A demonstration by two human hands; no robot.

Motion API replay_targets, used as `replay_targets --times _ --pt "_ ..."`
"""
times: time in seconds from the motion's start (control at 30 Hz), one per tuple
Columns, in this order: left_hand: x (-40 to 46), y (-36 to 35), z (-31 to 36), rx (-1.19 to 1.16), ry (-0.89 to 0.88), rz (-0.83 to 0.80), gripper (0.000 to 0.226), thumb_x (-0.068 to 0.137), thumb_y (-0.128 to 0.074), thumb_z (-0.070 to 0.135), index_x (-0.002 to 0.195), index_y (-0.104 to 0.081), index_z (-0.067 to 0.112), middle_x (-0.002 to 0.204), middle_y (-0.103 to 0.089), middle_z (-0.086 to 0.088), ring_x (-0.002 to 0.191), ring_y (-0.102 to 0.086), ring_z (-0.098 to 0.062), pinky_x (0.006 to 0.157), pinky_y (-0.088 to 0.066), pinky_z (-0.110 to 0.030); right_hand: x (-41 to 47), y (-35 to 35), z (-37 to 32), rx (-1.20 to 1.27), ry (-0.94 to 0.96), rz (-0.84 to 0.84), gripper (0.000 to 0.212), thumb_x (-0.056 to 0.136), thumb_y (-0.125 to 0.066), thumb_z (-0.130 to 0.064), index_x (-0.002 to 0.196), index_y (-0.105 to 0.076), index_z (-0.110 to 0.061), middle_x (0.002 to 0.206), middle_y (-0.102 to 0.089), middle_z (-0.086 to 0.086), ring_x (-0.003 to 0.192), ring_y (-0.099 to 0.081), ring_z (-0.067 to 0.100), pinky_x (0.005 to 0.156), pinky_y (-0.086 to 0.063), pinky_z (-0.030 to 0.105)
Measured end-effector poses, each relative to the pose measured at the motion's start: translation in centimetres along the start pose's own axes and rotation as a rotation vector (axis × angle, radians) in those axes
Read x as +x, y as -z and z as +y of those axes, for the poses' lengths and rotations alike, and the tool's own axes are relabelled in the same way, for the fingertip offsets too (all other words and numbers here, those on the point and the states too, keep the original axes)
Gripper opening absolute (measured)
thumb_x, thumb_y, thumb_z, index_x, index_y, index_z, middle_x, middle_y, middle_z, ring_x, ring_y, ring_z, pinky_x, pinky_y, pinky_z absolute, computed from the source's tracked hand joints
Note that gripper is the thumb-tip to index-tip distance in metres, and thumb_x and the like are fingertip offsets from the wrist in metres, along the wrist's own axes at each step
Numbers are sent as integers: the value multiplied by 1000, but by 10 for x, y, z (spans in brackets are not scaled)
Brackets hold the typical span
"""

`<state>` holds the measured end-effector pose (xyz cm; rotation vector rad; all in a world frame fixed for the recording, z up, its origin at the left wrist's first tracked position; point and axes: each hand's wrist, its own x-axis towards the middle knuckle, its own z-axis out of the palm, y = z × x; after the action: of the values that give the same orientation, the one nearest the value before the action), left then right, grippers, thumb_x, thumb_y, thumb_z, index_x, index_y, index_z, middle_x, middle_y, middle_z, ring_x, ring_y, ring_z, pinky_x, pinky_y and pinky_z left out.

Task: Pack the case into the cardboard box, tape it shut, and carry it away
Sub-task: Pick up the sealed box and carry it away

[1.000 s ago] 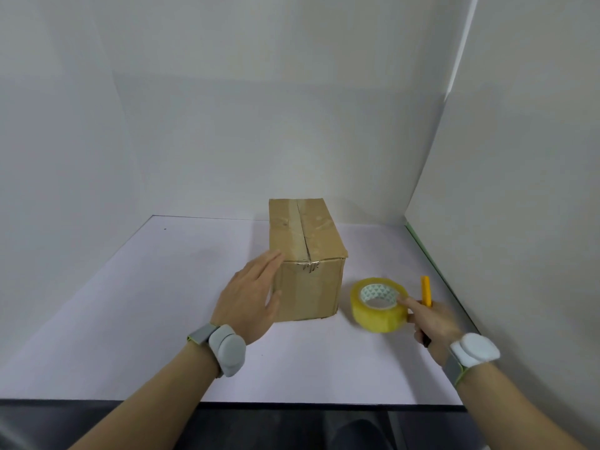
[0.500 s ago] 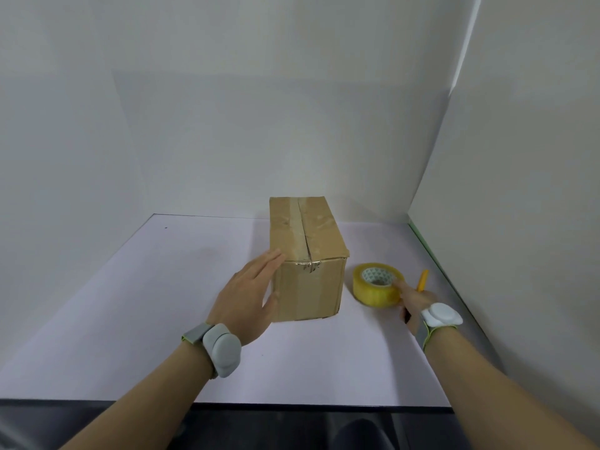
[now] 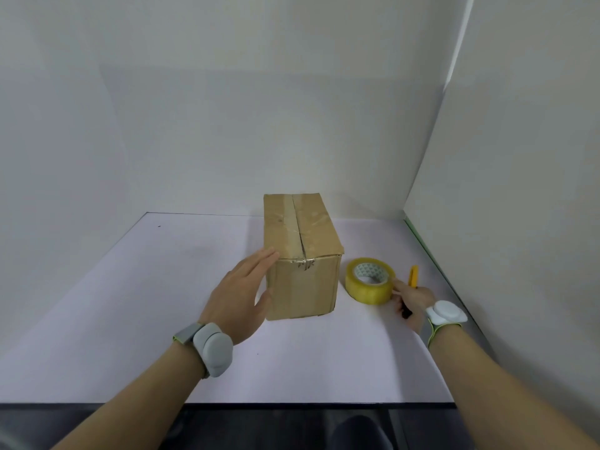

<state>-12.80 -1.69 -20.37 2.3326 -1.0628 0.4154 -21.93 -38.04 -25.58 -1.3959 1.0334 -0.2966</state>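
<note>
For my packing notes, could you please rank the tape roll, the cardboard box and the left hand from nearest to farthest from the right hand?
1. Tape roll: touching the right hand.
2. Cardboard box: beyond the roll, centre.
3. Left hand: on the box's far left side.

Both forearms reach forward, a grey band on each wrist.
Left hand [image 3: 242,295]: fingers straight and together, palm flat against the near-left side of the cardboard box [image 3: 302,254], thumb spread low. Right hand [image 3: 410,298]: fingers curled, fingertips at the outer side of the tape roll [image 3: 370,280], a yellow-and-black tool [image 3: 413,277] gripped in the same hand.
</note>
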Motion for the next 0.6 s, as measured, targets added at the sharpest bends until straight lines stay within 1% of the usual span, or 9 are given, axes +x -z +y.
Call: replay_targets --times 0.1,0.17,0.27,0.3,0.4,0.47,0.5,0.53,0.6 --pt "1 0 2 14 -1 29 64 94 -65 18 154 -43 24 158 -43 10 147 -37 -11 118 -35 -33 1 3 3 39 -3 -6 30 103 -67 -25 94 -61 3 63 -47 12 36 -42 19 33 -35 18" --pt "4 -1 3 25 -4 75 55 94 -65 25 147 -51 23 150 -52 8 141 -44 -13 114 -38 -34 3 3 4 36 9 25 25 105 -61 -24 98 -60 0 64 -44 11 38 -41 20 35 -35 19" --pt "15 -1 6 -6 9 136 37 96 -57 36 131 -61 24 131 -62 11 125 -53 -13 105 -42 -34 4 5 4 3 10 65 19 104 -51 -17 90 -51 -4 61 -42 9 46 -39 22 46 -32 26" --pt "20 -1 7 -24 4 148 32 97 -57 36 126 -63 24 125 -64 12 119 -54 -12 102 -43 -32 4 7 3 -34 17 73 20 103 -49 -14 85 -48 -6 61 -43 11 46 -40 22 46 -32 27" --pt "34 -3 12 -74 -42 193 17 97 -65 26 112 -72 20 109 -69 10 104 -55 -13 93 -44 -23 5 13 6 -213 118 88 24 102 -49 -4 78 -47 -5 68 -49 18 40 -47 22 38 -33 21" --pt "43 -4 17 -111 -35 196 10 96 -67 26 100 -76 22 100 -71 12 96 -53 -9 87 -39 -12 5 16 9 -356 207 92 24 99 -54 -3 75 -50 -4 69 -51 20 50 -48 25 50 -37 27" --pt "46 -5 19 -126 -24 194 9 95 -69 28 94 -77 24 95 -71 13 93 -53 -8 85 -40 -12 4 16 9 -432 245 98 23 96 -58 -5 74 -53 -4 68 -51 19 56 -47 27 58 -37 32" --pt "50 -7 19 -138 -9 194 9 94 -71 29 89 -77 26 91 -71 15 91 -53 -8 84 -43 -17 3 16 10 -491 268 108 21 94 -62 -7 74 -58 -5 67 -51 19 61 -48 28 63 -36 34" --pt "54 -9 19 -150 26 205 8 90 -75 29 82 -77 27 85 -70 15 88 -55 -9 81 -48 -27 3 15 10 -543 280 125 20 92 -69 -13 76 -68 0 70 -60 25 66 -56 40 66 -39 35"
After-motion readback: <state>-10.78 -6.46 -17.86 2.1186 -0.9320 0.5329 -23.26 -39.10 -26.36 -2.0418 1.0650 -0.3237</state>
